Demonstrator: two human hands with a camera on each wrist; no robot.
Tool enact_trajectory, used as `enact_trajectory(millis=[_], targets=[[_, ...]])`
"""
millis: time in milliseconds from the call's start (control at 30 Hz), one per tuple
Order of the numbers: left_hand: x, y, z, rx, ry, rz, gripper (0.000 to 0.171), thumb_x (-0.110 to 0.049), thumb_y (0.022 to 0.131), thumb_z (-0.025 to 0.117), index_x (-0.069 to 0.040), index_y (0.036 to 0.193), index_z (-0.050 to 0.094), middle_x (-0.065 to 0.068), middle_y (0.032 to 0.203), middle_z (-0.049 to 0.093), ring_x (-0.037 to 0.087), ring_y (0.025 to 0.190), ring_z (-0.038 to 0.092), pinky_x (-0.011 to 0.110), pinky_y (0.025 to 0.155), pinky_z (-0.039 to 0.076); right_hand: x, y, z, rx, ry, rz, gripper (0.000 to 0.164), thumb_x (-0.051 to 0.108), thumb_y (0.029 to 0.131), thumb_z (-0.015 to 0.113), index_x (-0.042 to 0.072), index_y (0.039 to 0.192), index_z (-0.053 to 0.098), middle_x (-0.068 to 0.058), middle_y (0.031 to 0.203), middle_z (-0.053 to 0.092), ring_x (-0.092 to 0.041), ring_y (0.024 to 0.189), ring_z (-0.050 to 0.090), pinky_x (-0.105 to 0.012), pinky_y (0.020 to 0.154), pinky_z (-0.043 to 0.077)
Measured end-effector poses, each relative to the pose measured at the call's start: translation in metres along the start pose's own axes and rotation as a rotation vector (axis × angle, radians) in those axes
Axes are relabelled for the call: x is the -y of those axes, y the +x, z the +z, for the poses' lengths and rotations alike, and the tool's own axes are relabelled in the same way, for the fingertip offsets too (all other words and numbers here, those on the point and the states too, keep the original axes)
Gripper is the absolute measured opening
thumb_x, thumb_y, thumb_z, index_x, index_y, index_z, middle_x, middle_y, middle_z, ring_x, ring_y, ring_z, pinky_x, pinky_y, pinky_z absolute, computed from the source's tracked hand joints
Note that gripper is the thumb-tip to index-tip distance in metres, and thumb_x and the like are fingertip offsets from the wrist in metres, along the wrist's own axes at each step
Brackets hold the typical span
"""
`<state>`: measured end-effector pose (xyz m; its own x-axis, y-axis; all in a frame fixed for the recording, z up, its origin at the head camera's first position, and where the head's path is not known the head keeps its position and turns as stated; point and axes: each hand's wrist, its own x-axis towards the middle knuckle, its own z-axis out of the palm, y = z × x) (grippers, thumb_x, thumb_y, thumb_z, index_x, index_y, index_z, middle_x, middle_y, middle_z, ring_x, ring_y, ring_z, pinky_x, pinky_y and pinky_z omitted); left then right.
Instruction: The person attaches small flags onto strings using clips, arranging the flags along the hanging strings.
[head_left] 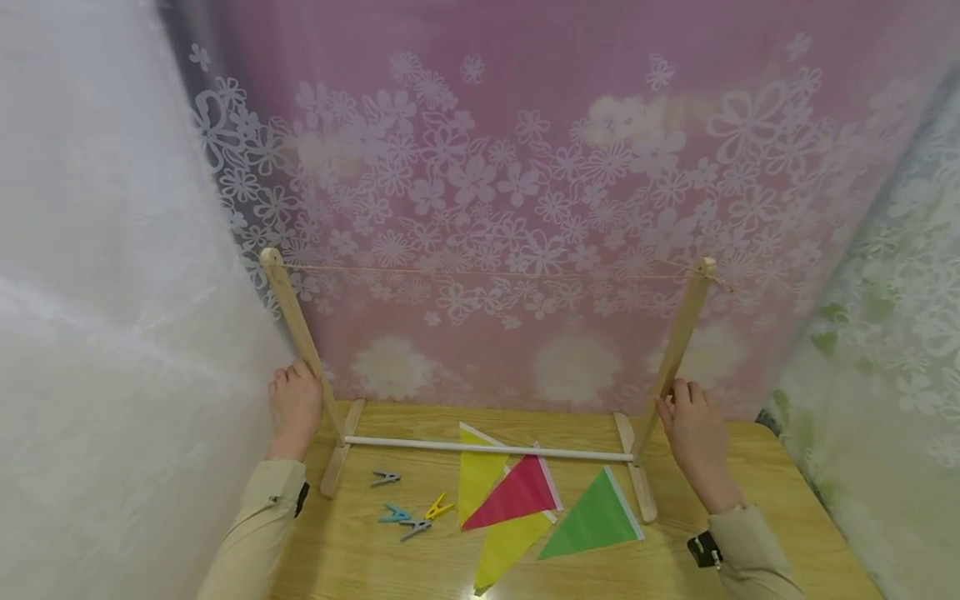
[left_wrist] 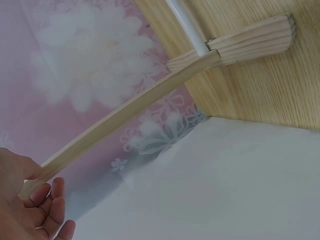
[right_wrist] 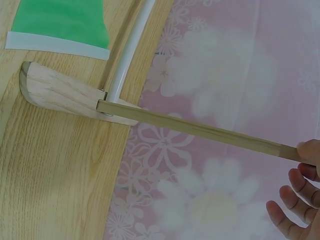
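A wooden stand has two upright posts joined by a white rod (head_left: 427, 445) low down and a thin string (head_left: 480, 272) across the tops. My left hand (head_left: 295, 408) pinches the left post (left_wrist: 120, 115) between thumb and fingers, partway up its height. On the other side my right hand (head_left: 696, 429) pinches the right post (right_wrist: 200, 129) the same way, its other fingers loosely bent. Between the posts' feet lie a red pennant (head_left: 517, 493), a green pennant (head_left: 597, 518) and two yellow pennants (head_left: 513, 546), some overlapping. One yellow pennant reaches under the rod.
Left of the pennants lie several clothespins: a yellow one (head_left: 438, 507), a blue one (head_left: 393, 514) and grey ones (head_left: 386, 478). Everything rests on a wood-grain table (head_left: 772, 517). A pink flowered curtain (head_left: 525, 350) hangs behind, with pale sheets (head_left: 112, 375) at the sides.
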<state>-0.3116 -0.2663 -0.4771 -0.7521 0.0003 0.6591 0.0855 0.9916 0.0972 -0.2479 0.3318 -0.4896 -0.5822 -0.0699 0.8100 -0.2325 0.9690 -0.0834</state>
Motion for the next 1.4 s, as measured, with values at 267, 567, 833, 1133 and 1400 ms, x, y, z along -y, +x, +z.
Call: enact_trajectory(millis=[267, 567, 833, 1133, 1400], targets=[[-0.005, 0.0, 0.003, -0.026, -0.008, 0.008, 0.031, -0.003, 0.095, 0.066, 0.019, 0.106, 0.047, 0.035, 0.086, 0.059, 0.05, 0.082, 0.055, 0.054, 0.069, 0.044, 0.003, 0.002, -0.008, 0.007, 0.016, 0.026, 0.031, 0.002, 0.08, 0.084, -0.007, 0.092, 0.056, -0.023, 0.082, 0.055, -0.039, 0.064, 0.055, -0.048, 0.045, 0.045], [-0.008, -0.001, 0.004, -0.061, -0.004, 0.017, 0.03, -0.003, 0.095, 0.065, 0.02, 0.105, 0.049, 0.035, 0.085, 0.06, 0.05, 0.081, 0.056, 0.055, 0.069, 0.045, 0.001, 0.002, -0.008, 0.006, 0.007, 0.042, 0.031, 0.004, 0.081, 0.084, -0.006, 0.092, 0.056, -0.024, 0.083, 0.056, -0.039, 0.061, 0.056, -0.046, 0.04, 0.042], [-0.012, -0.002, 0.005, -0.061, -0.024, 0.016, 0.029, -0.002, 0.095, 0.065, 0.02, 0.105, 0.049, 0.036, 0.086, 0.06, 0.05, 0.08, 0.055, 0.054, 0.067, 0.044, -0.003, 0.001, -0.009, 0.038, 0.027, 0.085, 0.031, 0.005, 0.082, 0.083, -0.005, 0.094, 0.056, -0.023, 0.084, 0.056, -0.038, 0.06, 0.056, -0.044, 0.037, 0.039], [-0.019, -0.003, 0.002, -0.068, -0.036, 0.006, 0.027, -0.002, 0.095, 0.065, 0.019, 0.102, 0.048, 0.036, 0.085, 0.06, 0.05, 0.079, 0.055, 0.054, 0.066, 0.044, -0.009, 0.0, -0.008, 0.049, 0.028, 0.094, 0.032, 0.004, 0.083, 0.082, -0.004, 0.095, 0.054, -0.024, 0.086, 0.056, -0.035, 0.055, 0.053, -0.038, 0.036, 0.033], [-0.019, -0.005, 0.007, -0.076, -0.031, 0.018, 0.031, -0.003, 0.095, 0.066, 0.02, 0.105, 0.048, 0.037, 0.086, 0.061, 0.05, 0.079, 0.055, 0.054, 0.066, 0.044, -0.015, -0.002, -0.007, 0.069, 0.03, 0.117, 0.03, 0.005, 0.086, 0.08, -0.003, 0.095, 0.053, -0.023, 0.084, 0.055, -0.036, 0.057, 0.053, -0.04, 0.036, 0.033]])
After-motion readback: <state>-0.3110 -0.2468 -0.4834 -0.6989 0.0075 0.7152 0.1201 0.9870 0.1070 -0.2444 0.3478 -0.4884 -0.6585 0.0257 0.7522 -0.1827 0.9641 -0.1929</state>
